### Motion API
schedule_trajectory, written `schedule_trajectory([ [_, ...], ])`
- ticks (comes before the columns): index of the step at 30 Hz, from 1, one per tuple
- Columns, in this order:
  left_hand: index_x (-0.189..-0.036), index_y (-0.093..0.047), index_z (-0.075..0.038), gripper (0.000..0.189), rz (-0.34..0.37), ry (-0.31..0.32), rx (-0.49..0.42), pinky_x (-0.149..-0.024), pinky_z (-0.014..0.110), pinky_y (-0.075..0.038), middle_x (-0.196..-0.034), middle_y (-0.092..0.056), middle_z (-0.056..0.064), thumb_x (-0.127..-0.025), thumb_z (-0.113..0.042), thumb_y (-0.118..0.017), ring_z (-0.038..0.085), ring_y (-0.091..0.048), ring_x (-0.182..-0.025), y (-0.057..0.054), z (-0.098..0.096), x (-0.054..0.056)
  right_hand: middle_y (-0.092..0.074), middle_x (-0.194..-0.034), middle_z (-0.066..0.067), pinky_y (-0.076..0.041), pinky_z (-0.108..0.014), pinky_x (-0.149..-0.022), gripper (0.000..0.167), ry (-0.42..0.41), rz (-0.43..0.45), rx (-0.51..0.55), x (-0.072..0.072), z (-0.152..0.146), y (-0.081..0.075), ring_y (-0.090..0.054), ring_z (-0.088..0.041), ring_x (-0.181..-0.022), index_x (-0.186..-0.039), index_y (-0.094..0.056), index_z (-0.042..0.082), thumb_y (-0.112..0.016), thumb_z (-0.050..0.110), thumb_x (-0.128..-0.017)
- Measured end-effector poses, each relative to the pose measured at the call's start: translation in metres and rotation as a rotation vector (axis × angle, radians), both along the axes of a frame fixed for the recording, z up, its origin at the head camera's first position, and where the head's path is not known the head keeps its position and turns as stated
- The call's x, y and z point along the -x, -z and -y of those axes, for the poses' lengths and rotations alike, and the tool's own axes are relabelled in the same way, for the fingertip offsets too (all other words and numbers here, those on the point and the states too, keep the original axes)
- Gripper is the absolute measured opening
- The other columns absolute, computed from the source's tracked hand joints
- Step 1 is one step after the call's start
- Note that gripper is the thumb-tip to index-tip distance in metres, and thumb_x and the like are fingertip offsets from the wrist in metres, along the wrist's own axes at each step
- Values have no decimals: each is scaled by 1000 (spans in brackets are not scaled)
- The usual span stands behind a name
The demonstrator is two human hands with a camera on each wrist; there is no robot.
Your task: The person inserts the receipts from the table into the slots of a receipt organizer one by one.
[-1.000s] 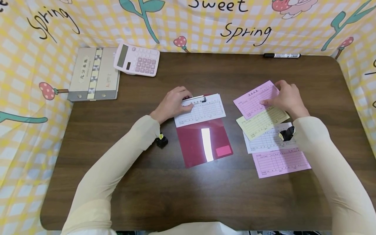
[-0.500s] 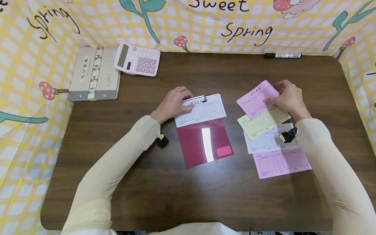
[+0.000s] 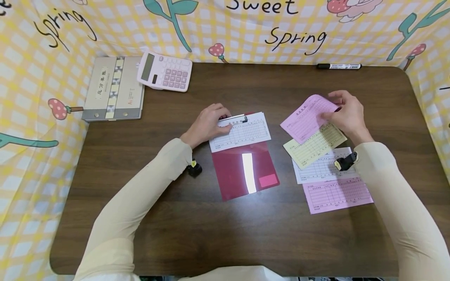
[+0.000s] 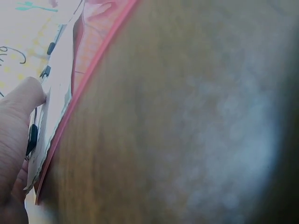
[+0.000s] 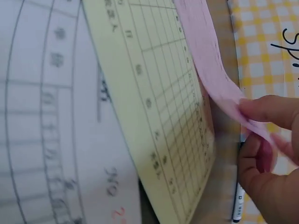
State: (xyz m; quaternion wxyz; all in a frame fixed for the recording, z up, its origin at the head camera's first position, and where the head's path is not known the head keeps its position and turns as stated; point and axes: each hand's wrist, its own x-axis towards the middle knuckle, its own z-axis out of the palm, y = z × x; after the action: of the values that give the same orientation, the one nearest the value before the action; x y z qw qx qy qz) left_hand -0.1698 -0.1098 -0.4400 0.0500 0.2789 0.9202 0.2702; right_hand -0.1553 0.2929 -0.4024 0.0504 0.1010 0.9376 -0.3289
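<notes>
My left hand (image 3: 208, 121) grips the top of a dark red clipboard (image 3: 232, 168), thumb on the front and fingers at its metal clip (image 3: 232, 118). A white printed form (image 3: 242, 134) lies under that clip. My right hand (image 3: 348, 117) pinches the right corner of a pink form (image 3: 306, 119), which bends upward there. In the right wrist view, thumb and fingers hold the curled edge of the pink paper (image 5: 205, 51). Beneath it, fanned toward me, lie a yellow form (image 3: 313, 144), a white form (image 3: 313, 169) and another pink form (image 3: 334, 195).
At the back left a pink calculator (image 3: 165, 72) overlaps a grey ledger binder (image 3: 105, 88). A black-capped marker (image 3: 339, 66) lies along the back edge of the brown table (image 3: 246, 242). Yellow checked cloth (image 3: 246, 31) hangs behind and at both sides.
The right hand has shifted slightly right and back, and the pink form's corner now curls up in its fingers. The left hand and clipboard have stayed in place.
</notes>
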Motion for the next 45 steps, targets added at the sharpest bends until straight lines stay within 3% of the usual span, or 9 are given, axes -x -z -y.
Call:
schedule_trajectory([
  [5, -107, -67, -8, 31, -7, -2, 1, -90, 37, -46, -106, -61, 5, -86, -30, -68, 20, -53, -96, 2, 0, 0, -56, -116, -5, -38, -19, -72, 39, 26, -20, 51, -2, 1, 3, -49, -13, -94, -118, -63, 11, -75, 16, -81],
  [12, -107, -67, -8, 31, -3, -1, 6, -90, 37, -46, -107, -61, 5, -86, -30, -68, 20, -53, -96, 3, 0, 1, -59, -102, 0, -39, -16, -64, 36, 30, -4, 108, -7, 2, 0, -48, -8, -85, -114, -67, 6, -66, 33, -89],
  [18, -106, -67, -7, 31, -4, 10, 4, -89, 37, -46, -106, -62, 6, -85, -29, -68, 20, -53, -96, 2, 0, 2, -61, -111, -3, -40, -14, -73, 29, 17, 8, 137, -12, 1, -4, -49, -9, -93, -114, -70, 10, -62, 28, -93],
  [23, -106, -67, -6, 30, -12, 16, -2, -88, 36, -46, -105, -62, 6, -85, -28, -69, 20, -53, -94, 3, 1, 3, -64, -118, -9, -40, -10, -72, 29, -14, 17, 102, -17, -1, -6, -50, -10, -94, -115, -71, 10, -62, 27, -93],
  [26, -106, -67, -7, 30, -17, 18, -2, -88, 36, -46, -104, -62, 6, -85, -29, -69, 20, -53, -93, 4, 1, 3, -62, -118, -12, -40, -9, -69, 29, -12, -5, 89, -19, -1, -10, -50, -9, -91, -115, -70, 8, -62, 25, -93],
  [37, -106, -67, -7, 30, -17, 19, -8, -89, 35, -46, -105, -61, 5, -86, -29, -69, 19, -53, -94, 4, 2, 3, -62, -99, 7, -45, -7, -61, 23, 31, -130, 223, -29, 8, -27, -55, 1, -76, -109, -72, 5, -67, 13, -89],
  [42, -106, -66, -7, 29, -23, 25, -12, -88, 35, -46, -104, -61, 5, -86, -29, -68, 19, -53, -93, 5, 2, 4, -63, -101, 8, -41, -9, -59, 22, 27, -162, 200, -37, 14, -35, -54, -1, -78, -108, -74, 9, -69, 16, -88],
  [45, -105, -66, -8, 29, -19, 27, -11, -88, 35, -46, -104, -61, 5, -86, -30, -68, 19, -53, -93, 4, 2, 4, -65, -99, 12, -38, -10, -58, 21, 3, -251, 129, -44, 18, -41, -51, -2, -78, -105, -75, 10, -71, 17, -87],
])
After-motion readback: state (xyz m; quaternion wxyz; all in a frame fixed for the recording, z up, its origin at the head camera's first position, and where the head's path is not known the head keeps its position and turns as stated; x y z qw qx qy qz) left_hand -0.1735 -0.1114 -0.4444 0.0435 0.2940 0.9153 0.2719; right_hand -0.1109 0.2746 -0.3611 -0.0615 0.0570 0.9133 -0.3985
